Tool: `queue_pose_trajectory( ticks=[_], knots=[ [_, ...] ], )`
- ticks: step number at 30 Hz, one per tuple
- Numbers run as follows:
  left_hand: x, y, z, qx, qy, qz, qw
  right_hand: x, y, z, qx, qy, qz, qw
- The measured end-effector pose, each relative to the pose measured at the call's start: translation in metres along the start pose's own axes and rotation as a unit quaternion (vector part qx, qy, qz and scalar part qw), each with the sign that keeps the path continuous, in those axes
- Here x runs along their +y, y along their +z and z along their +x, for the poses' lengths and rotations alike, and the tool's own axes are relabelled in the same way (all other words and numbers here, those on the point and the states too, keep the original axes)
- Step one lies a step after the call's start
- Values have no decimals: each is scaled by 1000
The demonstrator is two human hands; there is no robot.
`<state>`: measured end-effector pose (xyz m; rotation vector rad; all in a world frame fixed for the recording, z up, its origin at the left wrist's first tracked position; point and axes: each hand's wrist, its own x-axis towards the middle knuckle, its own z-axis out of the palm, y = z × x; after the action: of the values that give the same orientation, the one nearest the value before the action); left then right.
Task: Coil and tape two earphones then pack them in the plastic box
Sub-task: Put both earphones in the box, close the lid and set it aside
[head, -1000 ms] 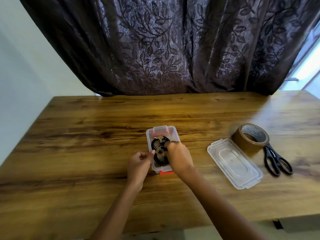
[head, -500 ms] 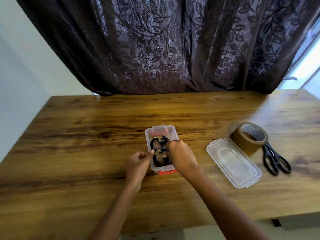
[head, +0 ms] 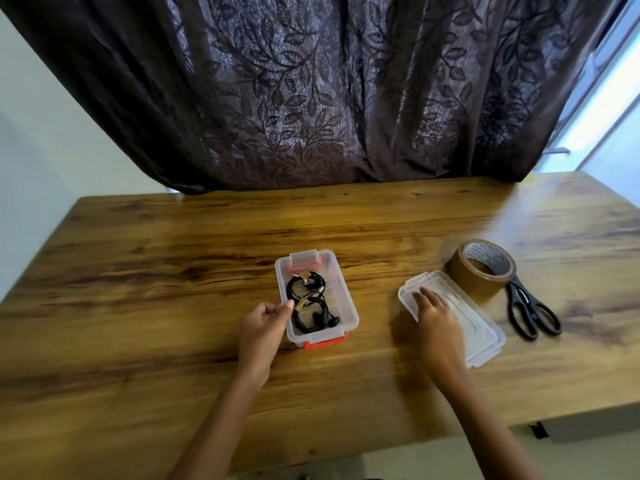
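Note:
A clear plastic box [head: 348, 303] with red latches stands open at the middle of the wooden table. Two coiled black earphones lie inside it, one at the far end [head: 305, 284] and one at the near end [head: 311, 315], each bound with a bit of brown tape. My left hand [head: 265, 329] holds the box's left wall, thumb at the rim. My right hand [head: 436, 323] rests on the near left part of the clear lid [head: 478, 317], which lies flat to the right of the box, fingers spread over it.
A roll of brown tape [head: 481, 270] stands just behind the lid, and black scissors [head: 530, 311] lie to its right. A dark leaf-patterned curtain [head: 311, 88] hangs behind the table. The table's front edge runs near my forearms.
My right hand has left the box, where it was over the earphones, and moved right onto the lid. My left hand stays at the box's left side.

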<state>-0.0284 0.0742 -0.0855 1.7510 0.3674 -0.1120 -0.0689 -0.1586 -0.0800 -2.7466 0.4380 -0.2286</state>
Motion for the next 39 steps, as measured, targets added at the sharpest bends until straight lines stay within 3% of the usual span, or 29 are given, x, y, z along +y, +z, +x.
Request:
queue_pose_trajectory(
  ticks=[7, 13, 16, 19, 22, 26, 30, 33, 34, 39],
  knots=[
    [-4, -1, 3, -13, -11, 2, 1000, 33, 25, -9, -19, 14, -69, 997],
    [-3, 0, 1, -9, -6, -3, 1000, 39, 32, -7, -2, -60, -184, 981],
    [-2, 1, 0, -14, -6, -4, 1000, 37, 26, -2, 37, -97, -226, 969],
    [-1, 0, -2, -15, -5, -2, 1000, 25, 9, 3, 129, -142, -201, 961],
    [-1, 0, -2, -17, -3, 1, 1000, -3, -13, 8, 200, -151, -111, 962],
    [0, -1, -3, -27, -5, 1, 1000, -40, -41, 8, 210, -143, 150, 956],
    [2, -2, -1, -30, -20, -1, 999, -71, -48, 17, 174, -41, 415, 892],
    [5, -2, -4, -30, -22, -15, 999, -78, -22, 31, 56, 57, 564, 822],
    [6, -2, -6, -29, -21, -20, 999, -78, -11, 34, 35, 86, 578, 810],
    [7, -3, -8, -28, -19, -10, 999, -77, 22, 37, 11, 160, 536, 829]
  ],
)
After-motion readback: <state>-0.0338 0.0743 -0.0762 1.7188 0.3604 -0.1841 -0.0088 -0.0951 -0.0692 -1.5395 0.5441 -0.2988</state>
